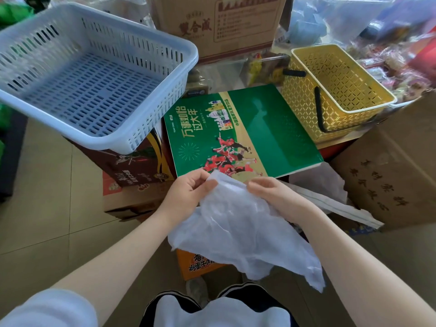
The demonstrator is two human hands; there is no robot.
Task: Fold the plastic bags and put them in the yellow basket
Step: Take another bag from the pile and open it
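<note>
From the head camera, both bare arms reach forward over the person's lap. The left hand (188, 193) and the right hand (274, 193) hold a thin, crumpled, translucent white plastic bag (245, 234) by its upper edge. The left fingers (207, 185) are curled and pinch the bag's top corner against the thumb; the right fingers (256, 187) are curled over the bag's edge and grip it, with their tips hidden behind the plastic. The bag hangs loose between the wrists, its lower part draping towards the knees and covering part of an orange printed carton (195, 267) on the tiled floor (42, 185).

Just beyond the hands lies a flat glossy green carton with printed athletes and Chinese lettering (236, 131). To its right, touching its far corner, stands the yellow lattice-walled plastic basket with black handles (335, 90); nothing can be seen inside it. To the left, a large pale blue slotted plastic basket (89, 74) rests tilted on a dark brown printed box (132, 166). A tall brown cardboard box (219, 24) stands behind, and another brown cardboard box (389, 180) sits at the right. More white plastic bags (330, 194) lie crumpled beside the right wrist.
</note>
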